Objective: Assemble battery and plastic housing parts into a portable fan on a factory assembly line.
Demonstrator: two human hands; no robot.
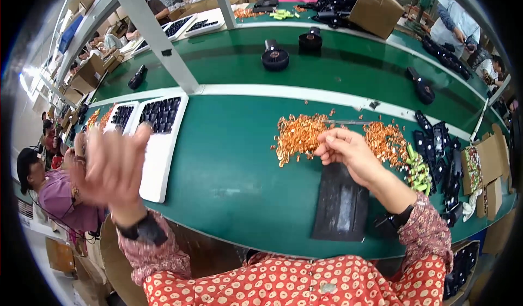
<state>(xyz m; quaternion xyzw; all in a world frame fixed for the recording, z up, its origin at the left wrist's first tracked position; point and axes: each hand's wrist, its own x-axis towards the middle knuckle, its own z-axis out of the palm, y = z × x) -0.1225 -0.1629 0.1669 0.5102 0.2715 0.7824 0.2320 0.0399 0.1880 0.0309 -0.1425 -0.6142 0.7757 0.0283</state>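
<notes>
My right hand (351, 154) is at the near right edge of a pile of small copper-coloured metal pieces (299, 134). Its thumb and fingertips are pinched together; what they hold, if anything, is too small to make out. Just below that hand lies a dark rectangular pad (340, 208) with a shiny worn middle. My left hand (111, 170), blurred by motion, is raised beside a white tray (155, 170), its thumb apart from the fingers. Dark parts (160, 114) in rows fill the tray's far end. A second copper-coloured pile (385, 142) lies right of my right hand.
A thin metal rod (348, 122) lies behind the piles. Light-green pieces (418, 172), black plastic parts (449, 164) and an open carton (490, 161) stand at right. Beyond a white rail (294, 94), black handheld fans (275, 58) lie on a green belt. A person (60, 194) sits at left.
</notes>
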